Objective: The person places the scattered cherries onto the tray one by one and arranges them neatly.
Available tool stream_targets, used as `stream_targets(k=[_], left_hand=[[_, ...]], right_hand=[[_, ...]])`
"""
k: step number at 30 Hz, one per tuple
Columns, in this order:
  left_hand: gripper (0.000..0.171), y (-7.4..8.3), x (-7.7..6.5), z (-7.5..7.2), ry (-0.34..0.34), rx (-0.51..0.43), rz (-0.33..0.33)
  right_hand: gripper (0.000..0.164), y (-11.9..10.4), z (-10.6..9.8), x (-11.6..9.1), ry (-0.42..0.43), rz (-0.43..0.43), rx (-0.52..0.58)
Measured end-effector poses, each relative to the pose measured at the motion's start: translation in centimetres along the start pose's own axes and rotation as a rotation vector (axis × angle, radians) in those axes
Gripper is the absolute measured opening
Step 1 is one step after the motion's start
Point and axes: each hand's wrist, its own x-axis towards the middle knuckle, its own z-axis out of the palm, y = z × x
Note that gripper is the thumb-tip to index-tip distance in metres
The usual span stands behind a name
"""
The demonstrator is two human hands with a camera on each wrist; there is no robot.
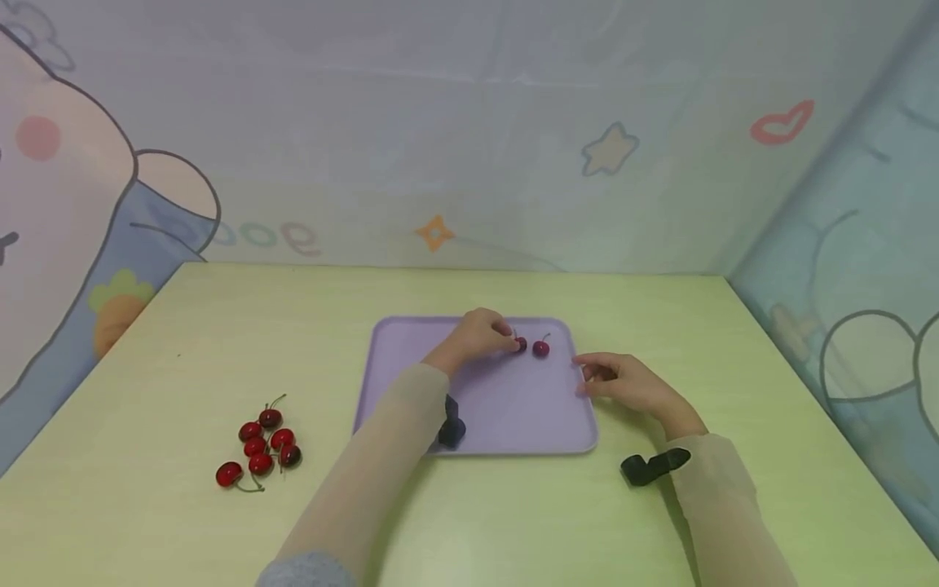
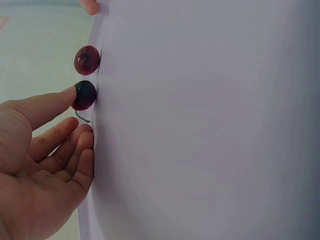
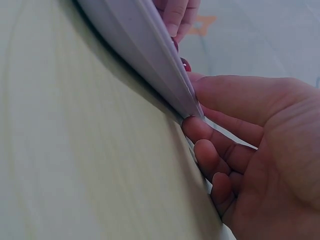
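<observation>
Over the far part of a purple tray (image 1: pixel 528 408), my left hand (image 1: pixel 480 333) is at a dark red cherry (image 1: pixel 520 344). In the left wrist view, the thumb tip touches that cherry (image 2: pixel 85 96), while the other fingers stay apart from it, bent beside its green stem (image 2: pixel 82 116). A second cherry (image 1: pixel 540 349) lies just to the right on the tray, stem up. At the tray's right edge, my right hand (image 1: pixel 631 383) pinches the rim (image 3: pixel 192 95), thumb on one side and fingertips on the other.
Several red cherries (image 1: pixel 260 464) with stems lie in a loose cluster on the pale yellow-green table (image 1: pixel 183 326), left of the tray. Behind the table hangs a printed cloth (image 1: pixel 469 163). Dark devices (image 1: pixel 653 467) are strapped to both wrists.
</observation>
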Motion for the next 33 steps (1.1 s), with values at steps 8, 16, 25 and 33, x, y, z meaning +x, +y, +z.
stream_targets(k=[8,16,25,33], left_hand=[[0.029,0.0,0.0,-0.2,-0.010,0.001,-0.008],[0.028,-0.3,-0.3,-0.5,-0.009,0.001,-0.016],[0.030,0.3,-0.7,-1.6,-0.013,0.027,0.002],[0.036,1.9,-3.4,-6.1,-0.027,0.097,0.091]], right_hand=[[0.051,-0.2,-0.1,0.1,-0.007,0.005,0.016],[0.051,-0.3,0.1,0.4,-0.018,-0.003,0.020],[0.051,-0.5,-0.2,0.6,-0.015,-0.022,0.004],[0.054,-0.4,-0.5,0.0,-0.009,-0.013,-0.003]])
